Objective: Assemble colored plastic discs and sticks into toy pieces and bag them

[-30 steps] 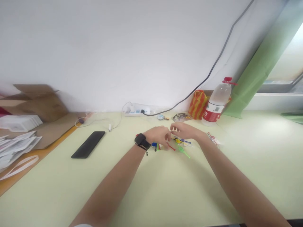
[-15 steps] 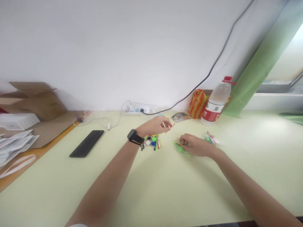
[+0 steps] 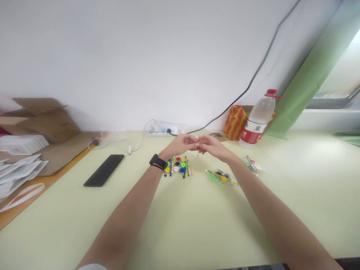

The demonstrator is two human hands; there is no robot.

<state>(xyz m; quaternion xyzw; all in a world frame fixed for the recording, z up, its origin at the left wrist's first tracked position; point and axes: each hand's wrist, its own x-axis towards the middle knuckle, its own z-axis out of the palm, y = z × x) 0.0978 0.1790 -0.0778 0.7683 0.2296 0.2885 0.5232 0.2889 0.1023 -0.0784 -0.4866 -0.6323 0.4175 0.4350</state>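
Observation:
My left hand [image 3: 183, 145] and my right hand [image 3: 213, 146] meet above the table, fingertips pinched together on a thin red plastic stick [image 3: 198, 153]. Whether a second piece sits between the fingers is hidden. Below and left of the hands lies a set of coloured discs and sticks [image 3: 180, 167], laid out in rows. Under my right forearm is a loose pile of green, yellow and black plastic pieces [image 3: 221, 177]. Farther right rests a small clear bag with coloured pieces [image 3: 252, 165].
A black phone-like slab [image 3: 104, 170] lies to the left, near a white cable end [image 3: 129, 150]. Along the wall stand a power strip [image 3: 160, 129], a red-yellow striped bag [image 3: 235, 123] and a large water bottle [image 3: 257, 122]. Cardboard [image 3: 63, 153] and white packets [image 3: 19, 172] fill the left edge.
My right hand has left the pile of plastic pieces and moved up and left to meet my left hand at the red stick. My left hand has drawn slightly left.

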